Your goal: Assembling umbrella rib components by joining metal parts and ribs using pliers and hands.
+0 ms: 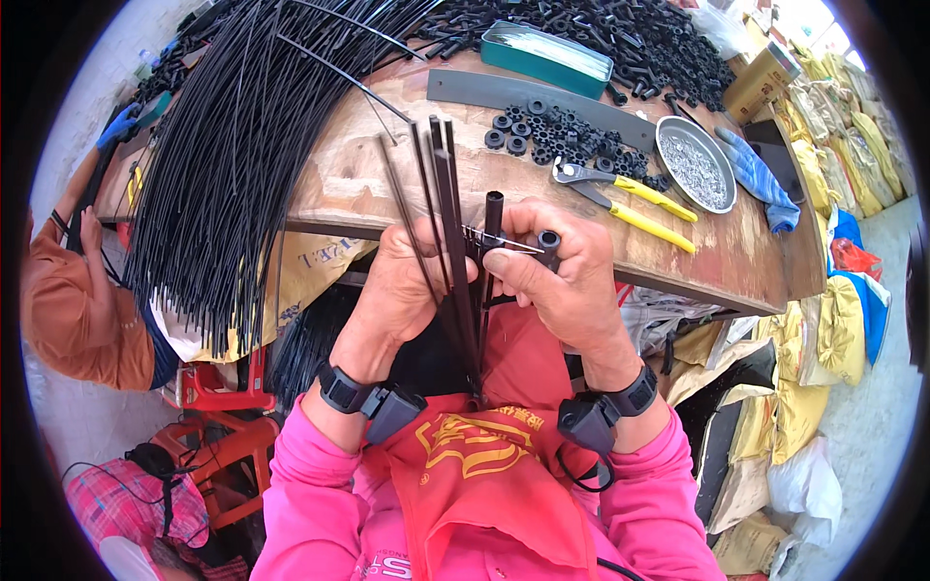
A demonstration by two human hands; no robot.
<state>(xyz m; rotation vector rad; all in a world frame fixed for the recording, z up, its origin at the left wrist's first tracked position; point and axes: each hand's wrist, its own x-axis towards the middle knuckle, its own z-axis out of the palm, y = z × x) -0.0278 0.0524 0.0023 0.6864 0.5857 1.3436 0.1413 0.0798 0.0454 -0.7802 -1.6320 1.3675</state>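
My left hand (387, 286) is closed around several slim black rods (449, 198), which stand up past the fingers and run down toward my lap. A thicker black tube (493, 211) with an open top rises between my hands. Close beside it, my right hand (573, 271) pinches a short black plastic fitting (548, 244) between thumb and fingers. Thin silvery wires or pins (513, 244) stretch from the fitting toward the left fingers. Where they enter the black parts is hidden by my fingertips. Both hands are just off the table's near edge, above a red apron (484, 455).
On the wooden table (378, 145) lie a big bundle of black rods (232, 174), yellow-handled pliers (639, 203), black rings (518, 126), a round dish of small metal pieces (722, 198), a blue glove (760, 179) and a green tray (542, 58). Another person (87, 310) sits left.
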